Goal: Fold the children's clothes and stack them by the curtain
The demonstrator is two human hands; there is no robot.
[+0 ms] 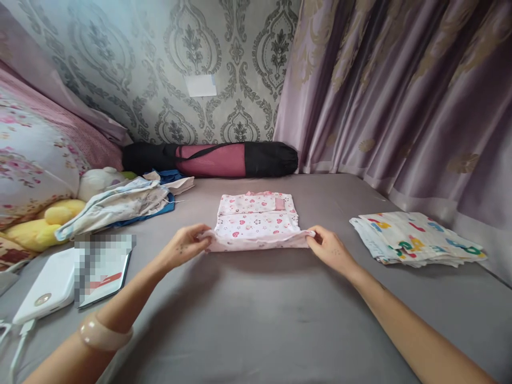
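A small white garment (256, 223) with pink hearts and flowers lies partly folded on the grey bed sheet (256, 320). Its near edge is lifted a little and turned over, showing a paler inner side. My left hand (188, 245) pinches the left corner of that edge. At the opposite corner, my right hand (330, 248) grips the cloth between thumb and fingers. The edge is stretched between both hands. A pink patch and a pink frill show on the far part of the garment. What kind of garment it is, I cannot tell.
Folded cloths with colourful prints (420, 237) lie at the right. On the left are crumpled clothes (124, 205), a yellow plush toy (44, 226), a white power bank (48, 282) with a cable and a phone (108, 272). A black and red long bag (212, 160) lies along the wall.
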